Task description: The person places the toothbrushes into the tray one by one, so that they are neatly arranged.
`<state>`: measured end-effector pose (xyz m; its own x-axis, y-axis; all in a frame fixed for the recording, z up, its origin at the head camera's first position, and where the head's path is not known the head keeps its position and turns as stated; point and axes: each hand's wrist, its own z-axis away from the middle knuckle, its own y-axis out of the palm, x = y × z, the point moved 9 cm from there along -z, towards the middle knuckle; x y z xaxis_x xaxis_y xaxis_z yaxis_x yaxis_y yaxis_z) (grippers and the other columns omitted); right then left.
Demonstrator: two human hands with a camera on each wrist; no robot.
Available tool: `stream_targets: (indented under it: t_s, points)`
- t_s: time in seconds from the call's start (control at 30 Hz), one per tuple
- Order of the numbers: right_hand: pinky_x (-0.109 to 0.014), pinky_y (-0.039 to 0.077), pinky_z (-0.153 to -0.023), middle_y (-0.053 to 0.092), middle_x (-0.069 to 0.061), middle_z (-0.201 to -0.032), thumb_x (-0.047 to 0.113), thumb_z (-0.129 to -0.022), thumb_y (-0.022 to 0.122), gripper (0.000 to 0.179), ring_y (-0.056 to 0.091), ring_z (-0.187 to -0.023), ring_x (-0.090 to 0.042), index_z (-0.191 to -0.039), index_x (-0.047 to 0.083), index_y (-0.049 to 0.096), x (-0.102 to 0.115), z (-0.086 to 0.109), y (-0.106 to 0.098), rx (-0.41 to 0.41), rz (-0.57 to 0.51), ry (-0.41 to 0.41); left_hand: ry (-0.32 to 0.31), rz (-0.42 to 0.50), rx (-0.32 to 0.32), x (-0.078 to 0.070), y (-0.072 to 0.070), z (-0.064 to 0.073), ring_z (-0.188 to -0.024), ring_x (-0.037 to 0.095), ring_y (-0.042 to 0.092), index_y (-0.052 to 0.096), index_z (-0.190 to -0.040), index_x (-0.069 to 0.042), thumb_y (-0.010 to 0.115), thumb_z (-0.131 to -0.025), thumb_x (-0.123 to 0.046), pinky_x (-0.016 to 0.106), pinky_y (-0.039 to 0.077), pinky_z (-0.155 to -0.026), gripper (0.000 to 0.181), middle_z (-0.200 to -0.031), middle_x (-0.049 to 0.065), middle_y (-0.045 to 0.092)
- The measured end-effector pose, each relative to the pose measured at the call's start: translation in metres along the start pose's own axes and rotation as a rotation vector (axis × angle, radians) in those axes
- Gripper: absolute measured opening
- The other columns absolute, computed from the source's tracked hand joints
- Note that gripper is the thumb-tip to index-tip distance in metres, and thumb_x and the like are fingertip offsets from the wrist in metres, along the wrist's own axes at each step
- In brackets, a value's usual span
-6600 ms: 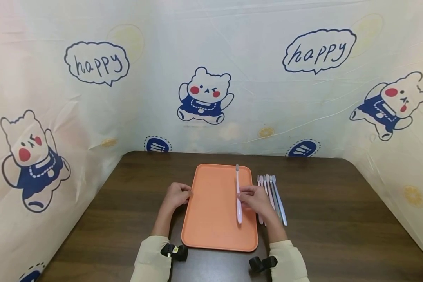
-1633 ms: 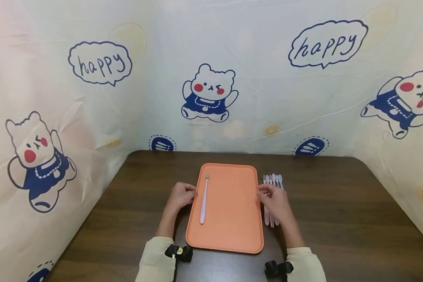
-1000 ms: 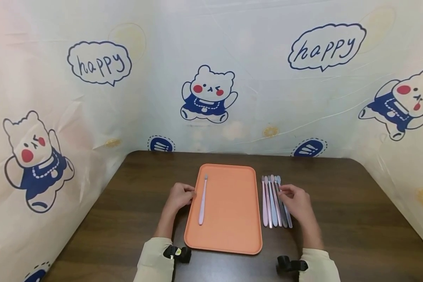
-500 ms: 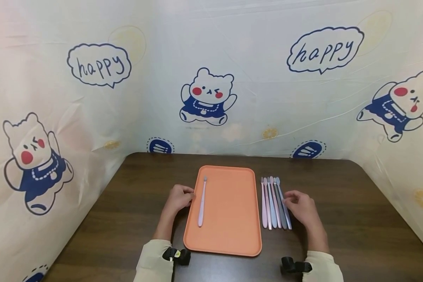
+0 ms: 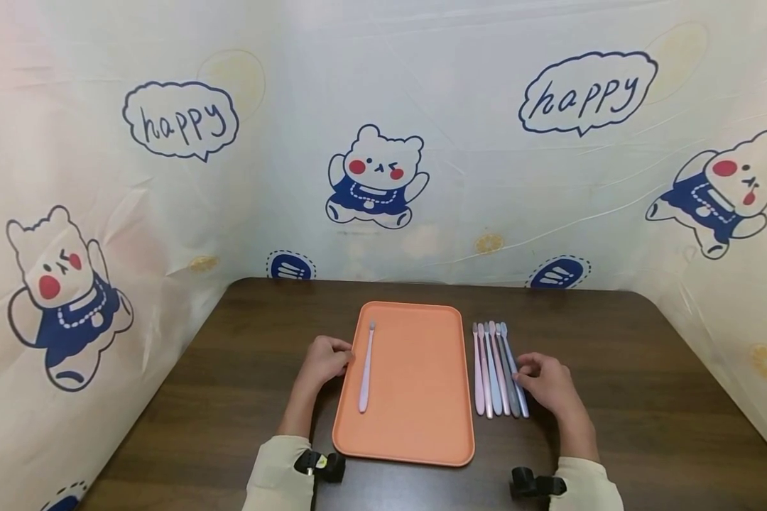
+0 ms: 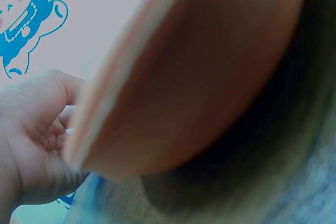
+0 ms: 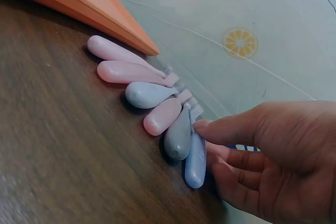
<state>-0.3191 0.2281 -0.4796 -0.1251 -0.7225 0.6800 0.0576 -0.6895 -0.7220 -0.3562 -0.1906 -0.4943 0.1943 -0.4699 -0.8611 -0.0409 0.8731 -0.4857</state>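
My left hand [image 5: 324, 360] grips the left rim of the orange tray [image 5: 415, 426], thumb and fingers at its edge. A pale purple toothbrush [image 5: 366, 372] lies lengthwise near the tray's left side, bristles toward the back. My right hand [image 5: 545, 383] is at the right end of a row of toothbrushes beside the tray. In the right wrist view its thumb and fingers pinch the outermost blue toothbrush [image 7: 196, 166]. Next to that lie a grey toothbrush [image 7: 178, 137], a pink toothbrush [image 7: 161, 116], a light blue toothbrush [image 7: 147, 95] and more pink ones.
Everything stands on a dark brown wooden table [image 5: 230, 397]. A pale curtain [image 5: 473, 191] printed with bears surrounds its back and sides. Black wrist cameras [image 5: 537, 482] are strapped over both sleeves.
The right hand set the pale purple toothbrush down at the tray's left, then moved right past the row, where it now pinches the outer blue one. The left hand stays at the rim.
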Motion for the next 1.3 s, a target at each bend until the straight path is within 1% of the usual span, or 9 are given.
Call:
stream_targets:
  t_s: [0.17, 0.3, 0.43, 0.63, 0.73, 0.83, 0.97, 1.17, 1.3]
  points:
    - [-0.031, 0.052, -0.072, 0.067, -0.020, -0.105, 0.013, -0.096, 0.065, 0.041, 0.061, -0.087, -0.024, -0.131, -0.006, 0.059, -0.0060, 0.0006, 0.0002, 0.013, -0.024, 0.077, -0.002, 0.000, -0.002, -0.0005, -0.0002, 0.0002, -0.074, 0.012, 0.068, 0.076, -0.104, 0.005, 0.065, -0.091, -0.006, 0.030, 0.063, -0.067, 0.021, -0.104, 0.020, 0.073]
    - [-0.031, 0.053, -0.072, 0.069, -0.021, -0.103, 0.013, -0.095, 0.065, 0.038, 0.062, -0.085, -0.024, -0.126, -0.008, 0.062, -0.0078, 0.0011, -0.0008, 0.000, -0.040, 0.132, 0.003, -0.004, -0.001, -0.0007, -0.0002, 0.0011, -0.074, 0.012, 0.068, 0.076, -0.104, 0.005, 0.065, -0.091, -0.006, 0.030, 0.063, -0.067, 0.021, -0.104, 0.021, 0.074]
    - [-0.034, 0.054, -0.072, 0.070, -0.024, -0.104, 0.013, -0.095, 0.066, 0.033, 0.064, -0.084, -0.025, -0.120, -0.008, 0.065, -0.0053, 0.0015, -0.0015, -0.016, -0.040, 0.161, 0.003, -0.001, 0.001, -0.0011, -0.0002, 0.0019, -0.075, 0.013, 0.069, 0.076, -0.104, 0.005, 0.065, -0.091, -0.006, 0.030, 0.063, -0.067, 0.021, -0.105, 0.021, 0.074]
    - [-0.040, 0.054, -0.073, 0.070, -0.025, -0.106, 0.016, -0.091, 0.067, 0.030, 0.063, -0.087, -0.029, -0.111, -0.007, 0.070, -0.0010, 0.0012, -0.0023, -0.043, 0.038, 0.151, 0.002, -0.001, 0.006, -0.0012, -0.0002, 0.0027, -0.076, 0.013, 0.069, 0.076, -0.105, 0.005, 0.065, -0.091, -0.006, 0.031, 0.063, -0.068, 0.021, -0.105, 0.021, 0.074]
    - [-0.038, 0.053, -0.070, 0.070, -0.024, -0.102, 0.016, -0.091, 0.068, 0.028, 0.063, -0.085, -0.029, -0.107, -0.006, 0.071, -0.0003, 0.0013, -0.0021, -0.049, 0.056, 0.152, 0.002, -0.002, 0.007, -0.0012, -0.0008, 0.0029, -0.076, 0.013, 0.069, 0.076, -0.106, 0.005, 0.065, -0.092, -0.006, 0.031, 0.063, -0.068, 0.022, -0.105, 0.021, 0.074]
    - [-0.034, 0.052, -0.064, 0.069, -0.022, -0.098, 0.017, -0.091, 0.069, 0.026, 0.062, -0.081, -0.028, -0.104, -0.006, 0.070, -0.0012, 0.0017, -0.0012, -0.047, 0.052, 0.165, 0.002, 0.002, 0.009, -0.0019, -0.0011, 0.0029, -0.076, 0.013, 0.069, 0.076, -0.106, 0.005, 0.065, -0.092, -0.006, 0.031, 0.063, -0.068, 0.022, -0.105, 0.021, 0.074]
    - [-0.032, 0.051, -0.062, 0.068, -0.020, -0.094, 0.018, -0.090, 0.070, 0.026, 0.061, -0.079, -0.027, -0.101, -0.006, 0.070, -0.0026, 0.0014, -0.0016, -0.057, 0.053, 0.169, 0.012, 0.003, 0.013, -0.0022, -0.0009, 0.0028, -0.076, 0.014, 0.070, 0.076, -0.106, 0.006, 0.065, -0.091, -0.006, 0.032, 0.063, -0.067, 0.022, -0.104, 0.022, 0.074]
    - [-0.036, 0.052, -0.066, 0.069, -0.020, -0.093, 0.018, -0.089, 0.071, 0.025, 0.061, -0.081, -0.028, -0.098, -0.005, 0.070, -0.0027, 0.0010, -0.0053, -0.070, 0.056, 0.142, 0.027, 0.009, 0.011, -0.0023, -0.0009, 0.0020, -0.075, 0.015, 0.071, 0.077, -0.103, 0.006, 0.064, -0.089, -0.005, 0.031, 0.063, -0.066, 0.022, -0.102, 0.022, 0.075]
    - [-0.037, 0.054, -0.069, 0.069, -0.021, -0.095, 0.017, -0.089, 0.070, 0.027, 0.061, -0.082, -0.028, -0.101, -0.007, 0.071, -0.0026, 0.0015, -0.0073, -0.054, 0.036, 0.132, 0.024, 0.009, 0.016, -0.0014, -0.0006, 0.0015, -0.077, 0.016, 0.072, 0.077, -0.104, 0.005, 0.065, -0.089, -0.005, 0.032, 0.063, -0.067, 0.022, -0.103, 0.022, 0.074]
